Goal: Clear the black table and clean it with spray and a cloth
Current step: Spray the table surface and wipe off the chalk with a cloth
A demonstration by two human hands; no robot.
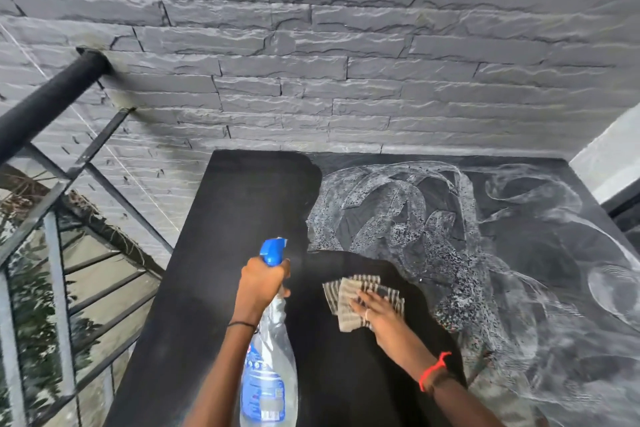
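**Now — bottle in one hand, cloth under the other**

Holding the spray bottle [268,367] by its neck w/ the left hand [261,282], fingers curled tight round it, just under the blue nozzle [273,251]. Pointed lengthways from near the body up and away, nozzle end farthest, aimed out over the black table [214,288] toward the stone wall [311,80].

Pressing the cloth [349,291] flat on the table top w/ the right hand [375,310], fingers straight and laid out, not bunched. Sticking out past the fingertips on the far side and to the left, that striped cloth. Sitting just right of the bottle's neck, a bit nearer the body than the nozzle tip. Hands side by side, close, not touching.

Then the big thing for the next move: white smears [415,218] lying to the right of the cloth and farther out, over the middle and right of the table. So prob. a wipe going right and away — easier for the right hand, already on that side and nearer the mess. Left part of the top dark, no smears showing there; can't tell if wiped or just in shade. Prob. mid-clean, w/ lots of streaks left to rub off.
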